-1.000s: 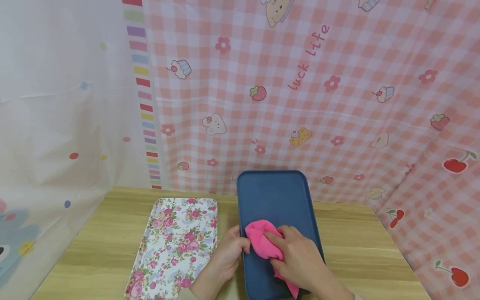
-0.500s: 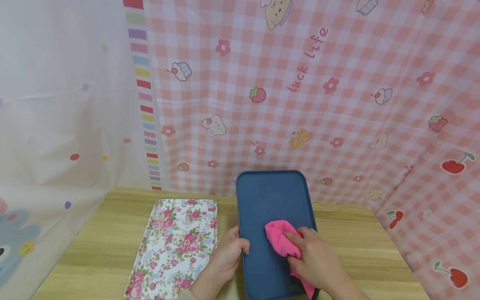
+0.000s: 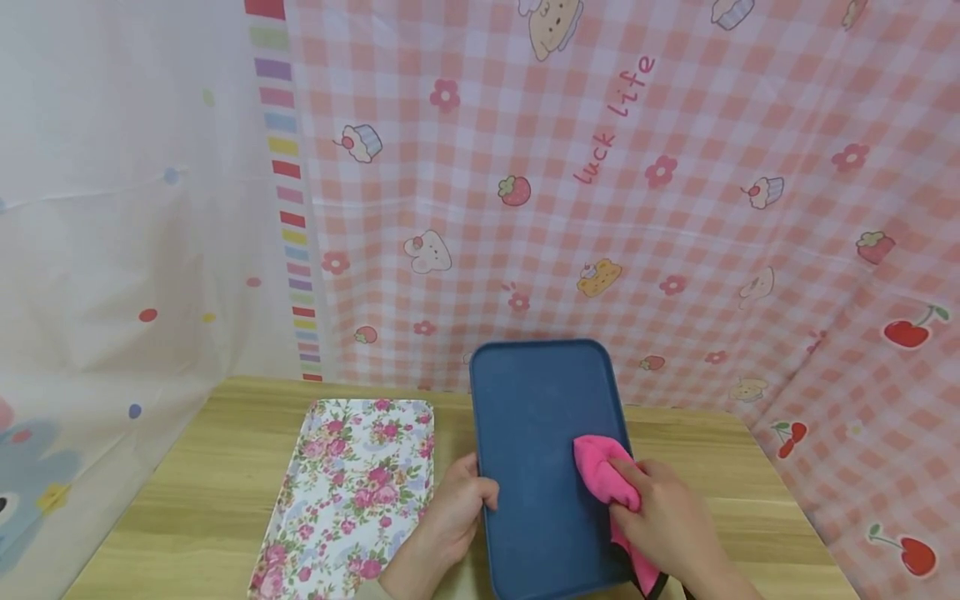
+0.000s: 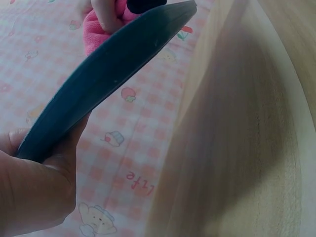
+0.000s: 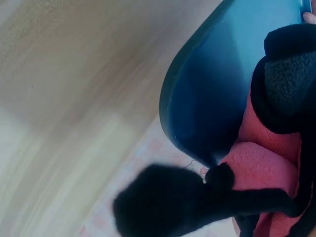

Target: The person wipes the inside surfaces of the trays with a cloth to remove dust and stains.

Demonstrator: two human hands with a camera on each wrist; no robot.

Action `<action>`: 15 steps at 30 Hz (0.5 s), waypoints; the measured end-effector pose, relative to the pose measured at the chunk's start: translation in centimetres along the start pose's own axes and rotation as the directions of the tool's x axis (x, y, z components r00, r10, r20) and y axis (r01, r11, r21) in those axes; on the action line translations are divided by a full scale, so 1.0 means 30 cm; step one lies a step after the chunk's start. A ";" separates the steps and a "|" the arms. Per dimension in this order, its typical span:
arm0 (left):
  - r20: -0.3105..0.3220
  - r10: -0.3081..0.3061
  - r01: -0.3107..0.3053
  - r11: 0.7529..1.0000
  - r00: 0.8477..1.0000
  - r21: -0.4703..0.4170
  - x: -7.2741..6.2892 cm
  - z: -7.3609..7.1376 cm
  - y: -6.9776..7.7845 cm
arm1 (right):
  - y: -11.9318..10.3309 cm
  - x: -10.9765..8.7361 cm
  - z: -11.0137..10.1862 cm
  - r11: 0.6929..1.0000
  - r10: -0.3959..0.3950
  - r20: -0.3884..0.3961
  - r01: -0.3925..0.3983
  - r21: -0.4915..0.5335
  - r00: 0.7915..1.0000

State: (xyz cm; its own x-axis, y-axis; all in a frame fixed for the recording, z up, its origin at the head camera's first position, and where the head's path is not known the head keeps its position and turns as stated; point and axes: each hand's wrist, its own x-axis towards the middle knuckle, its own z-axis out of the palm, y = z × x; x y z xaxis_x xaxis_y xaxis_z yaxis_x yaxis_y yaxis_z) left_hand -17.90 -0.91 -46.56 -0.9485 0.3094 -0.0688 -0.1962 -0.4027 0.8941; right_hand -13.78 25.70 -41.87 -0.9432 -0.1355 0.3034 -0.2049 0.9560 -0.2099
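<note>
A dark blue rectangular tray [image 3: 547, 400] is held tilted above the table. My left hand [image 3: 453, 512] grips its left edge, the thumb lying over the rim. In the left wrist view the tray [image 4: 103, 74] shows nearly edge-on, raised off the tabletop, with my left hand [image 4: 39, 192] at its edge. A bright pink cloth [image 3: 607, 471] is bunched in my right hand [image 3: 667, 521], against the tray's face by its right rim. The cloth [image 5: 261, 165] has black edging and a dark grey patch in the right wrist view; the right fingers are mostly hidden there.
A white tray with pink flowers [image 3: 367, 483] lies on the wooden table [image 3: 720, 492], left of the blue tray. Pink checked fabric [image 3: 480, 208] hangs behind and at the right. A white dotted sheet [image 3: 150, 250] hangs on the left.
My right hand has moved the pink cloth rightward across the blue tray, from near its left side to its right rim. The left hand keeps its grip and has hardly moved.
</note>
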 end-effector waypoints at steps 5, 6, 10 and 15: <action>-0.004 0.003 -0.003 1.000 1.000 0.011 0.000 -0.001 0.002 | 0.011 -0.005 0.000 0.996 0.083 0.031 -0.084 0.039 0.996; -0.006 0.004 -0.004 1.000 1.000 0.014 0.000 -0.001 0.003 | 0.011 -0.006 0.000 0.994 0.094 0.036 -0.096 0.048 0.995; -0.017 0.007 -0.007 1.000 1.000 0.021 -0.001 -0.002 0.003 | 0.007 -0.009 0.002 0.988 0.126 0.044 -0.130 0.089 0.991; -0.027 0.015 -0.014 1.000 1.000 0.023 0.001 -0.001 0.004 | -0.010 -0.009 0.003 0.967 0.198 0.120 -0.214 0.140 0.973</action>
State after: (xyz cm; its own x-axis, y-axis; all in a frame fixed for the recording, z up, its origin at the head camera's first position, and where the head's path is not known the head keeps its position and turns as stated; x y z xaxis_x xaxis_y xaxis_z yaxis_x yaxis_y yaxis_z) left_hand -17.96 -0.97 -46.46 -0.9577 0.2798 -0.0675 -0.1769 -0.3873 0.9048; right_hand -13.50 25.44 -41.99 -0.9895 0.0261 0.1422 -0.0330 0.9170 -0.3975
